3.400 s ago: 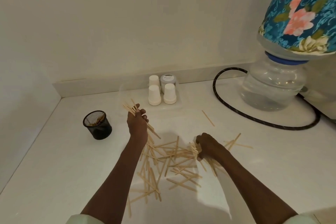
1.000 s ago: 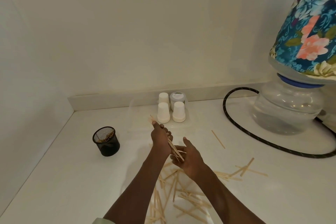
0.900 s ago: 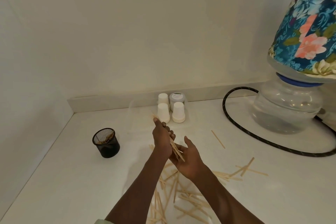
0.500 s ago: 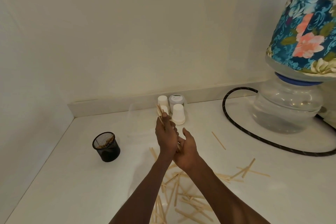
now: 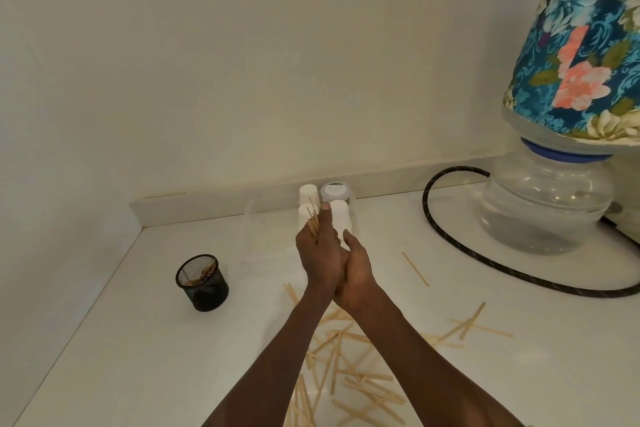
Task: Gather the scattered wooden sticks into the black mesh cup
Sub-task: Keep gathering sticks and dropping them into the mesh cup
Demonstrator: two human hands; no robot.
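The left hand has its fingers curled around a bundle of sticks, whose tips poke up past the knuckles, the thumb pointing upward. The right hand presses alongside it, palm against the left hand, fingers cupped; whether it grips any sticks cannot be told. Both forearms rise from the lower edge, converging above the scattered sticks on the white counter. The black mesh cup stands well apart to the left, some sticks inside.
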